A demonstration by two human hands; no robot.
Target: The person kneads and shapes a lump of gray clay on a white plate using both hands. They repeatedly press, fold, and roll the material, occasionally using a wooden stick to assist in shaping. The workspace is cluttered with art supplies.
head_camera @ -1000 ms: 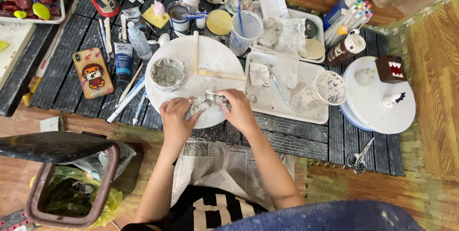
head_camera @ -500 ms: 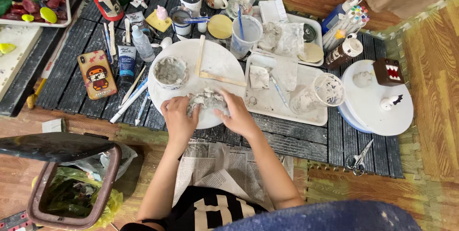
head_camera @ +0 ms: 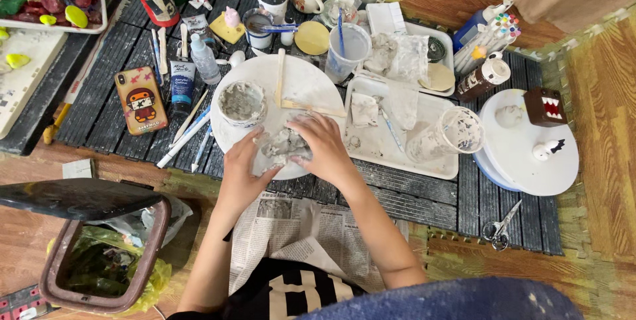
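A lump of wet grey clay (head_camera: pixel 283 144) lies on a round white board (head_camera: pixel 306 85) on the dark slatted table. My left hand (head_camera: pixel 243 169) cups the clay from the left, fingers smeared with grey. My right hand (head_camera: pixel 323 142) presses on it from the right and above. Both hands grip the lump together. A small bowl of grey slip (head_camera: pixel 242 102) sits on the board just left of my hands. Two wooden sticks (head_camera: pixel 281 76) lie across the board behind the clay.
A white tray (head_camera: pixel 411 161) with clay scraps and a smeared plastic cup (head_camera: pixel 454 132) lies right. Further right, a white turntable (head_camera: pixel 530 154) holds a brown box figure (head_camera: pixel 544 106). A phone (head_camera: pixel 140 99), paint tube and brushes lie left. An open bin (head_camera: pixel 99 254) stands at lower left; scissors (head_camera: pixel 498 227) at right.
The camera view has shifted slightly. My hands have stayed on the clay lump, kneading it; the fingers have shifted a little around it.
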